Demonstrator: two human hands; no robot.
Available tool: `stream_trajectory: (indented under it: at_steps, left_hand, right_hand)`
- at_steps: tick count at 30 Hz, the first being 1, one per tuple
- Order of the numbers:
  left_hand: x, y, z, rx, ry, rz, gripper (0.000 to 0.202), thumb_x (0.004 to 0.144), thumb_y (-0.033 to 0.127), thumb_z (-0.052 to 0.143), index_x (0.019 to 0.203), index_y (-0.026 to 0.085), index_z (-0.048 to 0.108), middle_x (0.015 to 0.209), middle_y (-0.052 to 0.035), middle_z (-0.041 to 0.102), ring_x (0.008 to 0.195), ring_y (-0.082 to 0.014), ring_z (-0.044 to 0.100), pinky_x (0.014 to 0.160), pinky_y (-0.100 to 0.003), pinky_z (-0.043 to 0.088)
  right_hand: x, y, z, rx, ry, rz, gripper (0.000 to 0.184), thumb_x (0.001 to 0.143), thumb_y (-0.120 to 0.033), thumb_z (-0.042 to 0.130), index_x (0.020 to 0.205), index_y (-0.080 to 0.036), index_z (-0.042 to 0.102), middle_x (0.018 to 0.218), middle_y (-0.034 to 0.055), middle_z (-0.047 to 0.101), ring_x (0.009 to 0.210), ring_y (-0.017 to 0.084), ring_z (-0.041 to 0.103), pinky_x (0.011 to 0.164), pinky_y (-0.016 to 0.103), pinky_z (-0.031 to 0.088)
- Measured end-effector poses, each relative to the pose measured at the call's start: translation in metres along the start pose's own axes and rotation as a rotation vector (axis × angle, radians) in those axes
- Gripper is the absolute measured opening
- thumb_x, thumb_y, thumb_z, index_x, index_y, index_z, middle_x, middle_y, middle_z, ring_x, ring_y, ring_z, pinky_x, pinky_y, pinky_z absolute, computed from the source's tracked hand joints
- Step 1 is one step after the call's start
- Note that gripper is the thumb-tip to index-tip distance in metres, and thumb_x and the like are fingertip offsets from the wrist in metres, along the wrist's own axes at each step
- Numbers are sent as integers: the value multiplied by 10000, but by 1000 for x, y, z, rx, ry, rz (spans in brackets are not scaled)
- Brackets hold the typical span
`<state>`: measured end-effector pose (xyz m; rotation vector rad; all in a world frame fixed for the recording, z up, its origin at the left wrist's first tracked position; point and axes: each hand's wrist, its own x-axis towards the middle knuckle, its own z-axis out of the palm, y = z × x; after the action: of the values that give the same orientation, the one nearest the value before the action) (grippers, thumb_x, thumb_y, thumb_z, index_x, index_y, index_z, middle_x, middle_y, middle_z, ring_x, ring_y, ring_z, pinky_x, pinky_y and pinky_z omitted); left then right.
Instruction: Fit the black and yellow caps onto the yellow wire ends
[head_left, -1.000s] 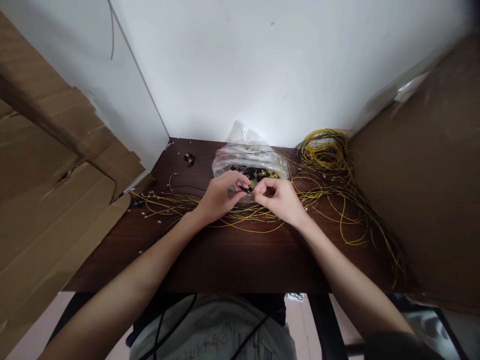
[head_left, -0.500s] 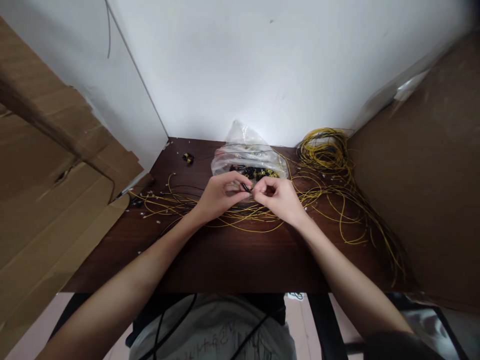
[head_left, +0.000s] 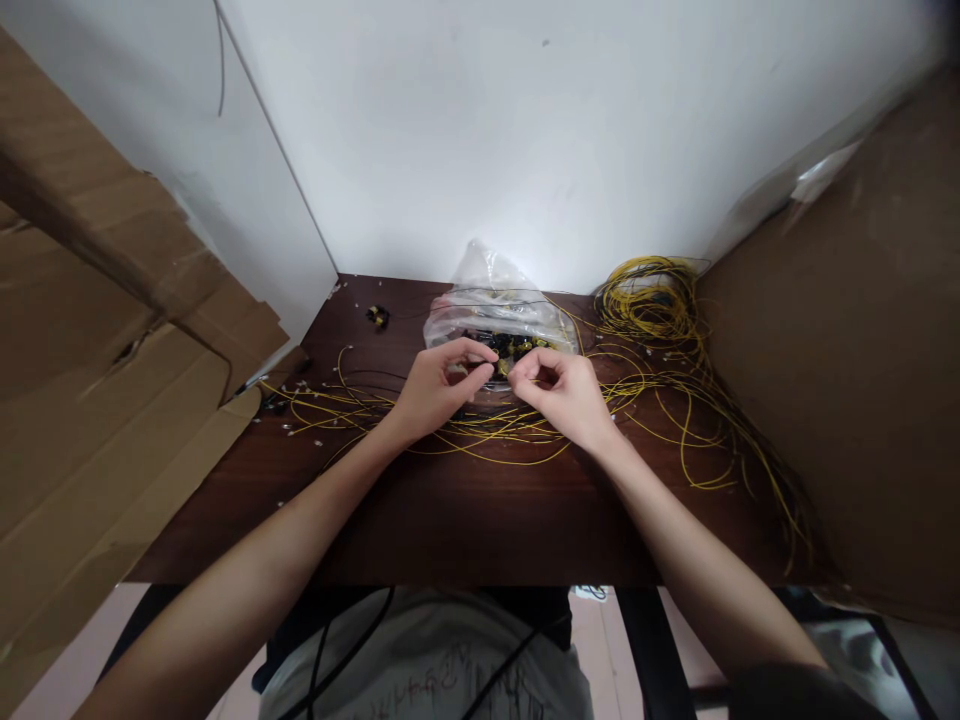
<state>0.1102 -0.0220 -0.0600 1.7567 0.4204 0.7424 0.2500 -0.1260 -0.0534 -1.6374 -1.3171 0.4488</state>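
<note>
My left hand (head_left: 439, 390) pinches thumb against fingertips in front of the plastic bag. A small dark piece seems to sit at those fingertips, too small to name. Close beside it, my right hand (head_left: 566, 395) is closed in a pinch too; what its fingertips hold, if anything, is hidden. A narrow gap separates the two hands. Right behind them lies the clear plastic bag (head_left: 487, 280), its mouth towards me, with small black and yellow parts (head_left: 517, 345) inside. Under both hands runs a bundle of yellow and black wires (head_left: 495, 435) across the dark table.
A coil of yellow and black wire (head_left: 649, 300) lies at the back right. One small black-and-yellow part (head_left: 377, 317) rests back left, near scattered white bits. Cardboard (head_left: 112, 400) walls the left side, and a brown box (head_left: 840, 350) the right. A white wall (head_left: 480, 130) stands behind.
The small black piece seen between my hands is now mostly covered by my left fingertips. My fingertips have drawn slightly apart. Bag and wires lie as before.
</note>
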Motion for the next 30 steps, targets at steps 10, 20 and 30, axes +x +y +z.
stream_trajectory:
  at_steps: [10,20,30]
  left_hand:
    - [3,-3,-4,-68,-80,-160,174,813,211,442,780,120,587,515,65,337,386,-28,332,373,-154,271]
    - [1,-1,0,-79,-150,-255,165,777,166,414,792,125,574,501,67,332,366,-24,274,344,-146,205]
    - [1,-1,-3,10,-172,-286,208,833,325,463,760,149,549,441,90,259,352,-33,262,349,-149,219]
  right_hand:
    - [-3,-3,2,-235,46,-237,97,738,-141,514,663,-159,572,633,-13,524,585,93,469,579,220,359]
    - [-5,-2,4,-330,-3,-261,108,773,-162,493,687,-171,557,656,-5,533,599,103,481,587,226,361]
    - [-6,-2,4,-376,-14,-253,97,776,-174,500,707,-172,568,672,-2,549,611,107,494,619,230,379]
